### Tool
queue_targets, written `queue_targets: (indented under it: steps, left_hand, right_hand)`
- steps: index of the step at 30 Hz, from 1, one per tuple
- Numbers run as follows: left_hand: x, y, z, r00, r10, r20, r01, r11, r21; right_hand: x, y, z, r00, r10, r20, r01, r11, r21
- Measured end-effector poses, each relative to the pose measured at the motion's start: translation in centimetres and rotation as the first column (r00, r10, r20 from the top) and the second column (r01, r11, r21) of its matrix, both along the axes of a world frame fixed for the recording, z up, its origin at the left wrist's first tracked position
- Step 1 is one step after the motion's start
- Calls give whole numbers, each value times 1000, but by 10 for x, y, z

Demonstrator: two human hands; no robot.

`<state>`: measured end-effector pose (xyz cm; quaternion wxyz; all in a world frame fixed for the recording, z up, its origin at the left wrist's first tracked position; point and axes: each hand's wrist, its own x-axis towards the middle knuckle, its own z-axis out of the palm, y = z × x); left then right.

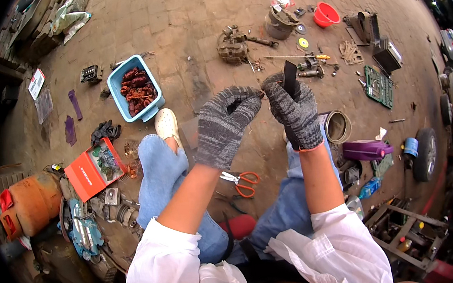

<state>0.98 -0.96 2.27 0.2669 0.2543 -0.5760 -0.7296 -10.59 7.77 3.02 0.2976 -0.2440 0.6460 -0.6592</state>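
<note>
Both my hands wear grey knitted gloves and are raised in front of me, close together. My right hand [295, 112] pinches a short flat black strip [289, 77] that stands upright above its fingers. My left hand [225, 123] is curled, its fingertips closed on a thin copper-coloured wire end [261, 93] that runs to the right hand. I sit low over a brick-paved ground with my knees in blue jeans on either side.
Orange-handled scissors [244, 182] lie between my legs. A blue tub of reddish copper wire [135, 88] sits at left, a red box [95, 168] and orange cylinder [29, 203] further left. Metal can [337, 126], purple container [366, 149], green circuit board [379, 86], red bowl [326, 14] at right.
</note>
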Motion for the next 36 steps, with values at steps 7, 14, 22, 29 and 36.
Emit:
queue_targets:
  steps: [7,14,22,29,36]
  left_hand:
    - [0,1,-2,996,66,63,-54,983,-175]
    - [1,0,1,991,129,-26,-131,986,-105]
    - [2,-4,-5,973,229,-16,-228,957,-182]
    - [2,-2,-1,971,237,36,-228,959,-171]
    - [2,2,3,937,349,10,-287,786,-547]
  right_hand:
    - [4,-2,1,967,9,-253,13,996,84]
    - [-1,-2,-2,996,79,50,-74,993,-94]
    - [12,3,-11,845,38,-533,40,990,134]
    - [12,0,-11,526,2,-850,99,993,64]
    - [20,-5,1,994,-77,-73,77,997,-10]
